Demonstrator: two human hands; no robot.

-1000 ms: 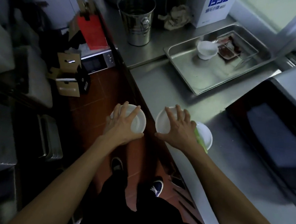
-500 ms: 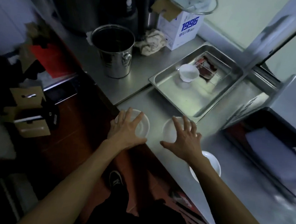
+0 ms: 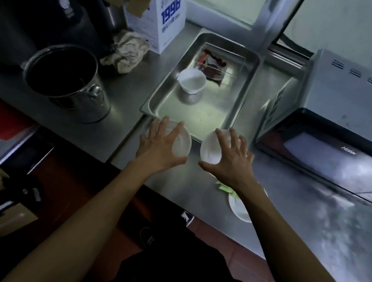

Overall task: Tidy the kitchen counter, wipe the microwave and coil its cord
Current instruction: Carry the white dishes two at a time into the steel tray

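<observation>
At the near edge of the steel table (image 3: 199,192), each hand gripped a small white bowl from above, fingers spread and curled over the rim. The left hand (image 3: 160,148) covered most of the left bowl (image 3: 181,144), so only its right side showed; the right hand (image 3: 230,159) hid the right half of the right bowl (image 3: 210,148). Both bowls sat just short of the near rim of a metal tray (image 3: 246,87), and whether they rested on the table or hung above it was unclear in the dim light. A cup (image 3: 192,82) stood in the tray, with dark wrappers behind it that were hard to make out. A third bowl (image 3: 239,208) lay near the right forearm, half hidden by it, with a green scrap at its edge. The microwave (image 3: 326,128) stood on the right, its far side cut off by the frame and its cord out of sight. A steel bucket (image 3: 68,84), a crumpled cloth (image 3: 126,53) and a box (image 3: 164,22) stood on the far left.
</observation>
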